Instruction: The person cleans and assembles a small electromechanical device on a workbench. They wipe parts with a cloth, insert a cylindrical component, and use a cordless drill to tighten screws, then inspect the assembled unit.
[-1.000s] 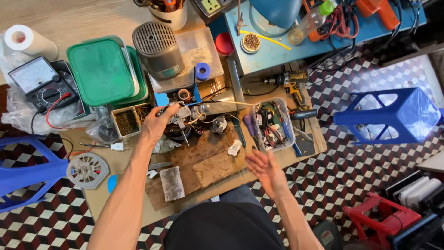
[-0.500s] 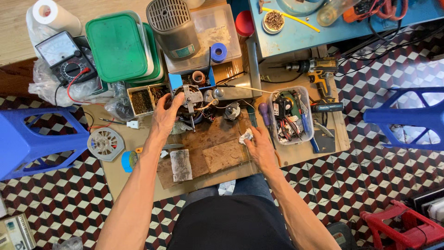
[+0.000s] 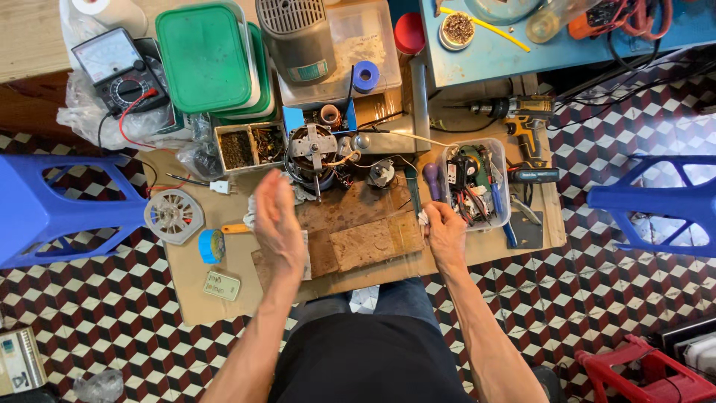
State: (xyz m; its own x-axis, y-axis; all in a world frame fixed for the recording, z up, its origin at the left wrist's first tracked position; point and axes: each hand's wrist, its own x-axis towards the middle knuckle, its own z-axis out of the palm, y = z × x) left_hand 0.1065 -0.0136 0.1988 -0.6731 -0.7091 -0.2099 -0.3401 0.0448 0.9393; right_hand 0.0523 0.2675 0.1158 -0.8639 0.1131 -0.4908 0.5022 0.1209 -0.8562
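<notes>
Left hand (image 3: 277, 216) hovers, fingers together, blurred; motor core (image 3: 312, 153) sits at its 1 o'clock, shaft upright, nearer this hand; right hand (image 3: 445, 227) clamped on white scrap (image 3: 424, 219) beside clear tray (image 3: 477, 183).

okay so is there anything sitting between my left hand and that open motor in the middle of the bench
Nothing visible blocks it. Your left hand is raised, open and blurred, just to the near left of the open motor. Only a small whitish scrap, too blurred to identify, and bare bench lie in the gap. The right hand rests by the clear plastic tray.
</notes>
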